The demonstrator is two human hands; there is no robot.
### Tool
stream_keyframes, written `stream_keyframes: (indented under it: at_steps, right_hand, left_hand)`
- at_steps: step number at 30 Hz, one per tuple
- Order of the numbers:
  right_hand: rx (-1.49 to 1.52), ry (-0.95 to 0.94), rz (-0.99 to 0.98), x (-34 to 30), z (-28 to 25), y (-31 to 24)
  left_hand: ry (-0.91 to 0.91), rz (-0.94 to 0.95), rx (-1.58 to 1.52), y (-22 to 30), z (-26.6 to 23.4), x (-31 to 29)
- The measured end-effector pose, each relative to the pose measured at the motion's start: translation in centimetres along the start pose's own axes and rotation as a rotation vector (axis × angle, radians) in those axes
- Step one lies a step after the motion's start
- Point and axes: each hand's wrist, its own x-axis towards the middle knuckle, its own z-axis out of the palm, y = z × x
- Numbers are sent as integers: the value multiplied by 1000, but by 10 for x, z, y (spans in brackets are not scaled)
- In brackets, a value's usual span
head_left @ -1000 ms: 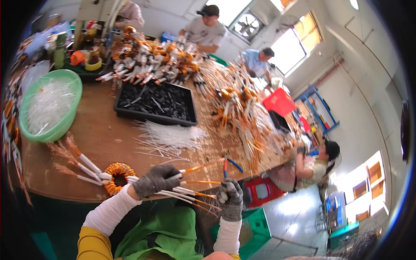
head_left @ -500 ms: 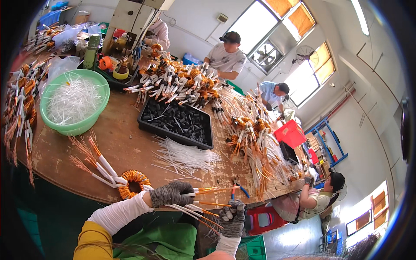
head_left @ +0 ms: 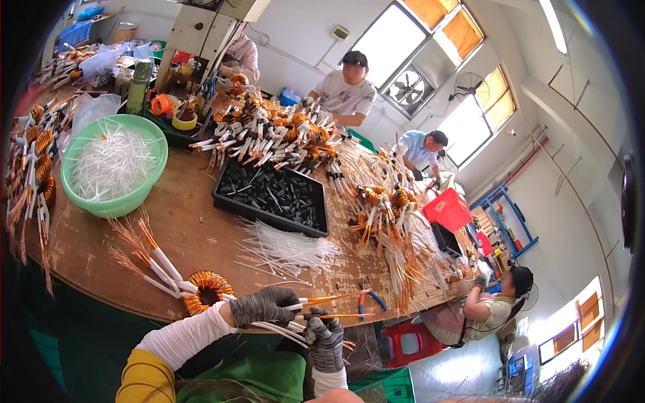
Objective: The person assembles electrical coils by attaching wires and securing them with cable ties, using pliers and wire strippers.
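Note:
A coil [head_left: 208, 291], a ring wound in orange copper wire, lies at the table's near edge. White-sleeved leads run out of it both ways, with frayed copper ends on the left. My left hand [head_left: 263, 306], in a grey glove, is closed around the right-hand leads. Close beside it, my gloved right hand [head_left: 326, 341] pinches one copper-ended lead [head_left: 353, 316]. Something small and dark shows at its fingertips; whether it is a black tube or glove fabric I cannot make out. More white leads [head_left: 282, 330] hang below my hands.
Beyond my hands lie loose white strips [head_left: 289, 245], a black tray [head_left: 272, 201] of short black tubes and a green basin [head_left: 114, 164] of white strips. Blue-handled pliers [head_left: 371, 302] rest to the right. Coils [head_left: 282, 124] are heaped behind. Several people work around the table.
My right hand has moved left along the leads, from near their copper tips to close beside my left hand. The left hand keeps its hold, and the coil stays about where it was.

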Motion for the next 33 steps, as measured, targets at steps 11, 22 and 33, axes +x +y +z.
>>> stream_keyframes:
  at_steps: [11,22,33]
  right_hand:
    - [-50,-12,7,-2,10,14]
    - [-215,-93,75,-12,28,35]
    - [-600,-261,-193,18,49,45]
  left_hand:
    - [38,97,206,-15,-4,9]
    - [154,-33,85,-6,-2,7]
    - [383,388,-426,15,-14,2]
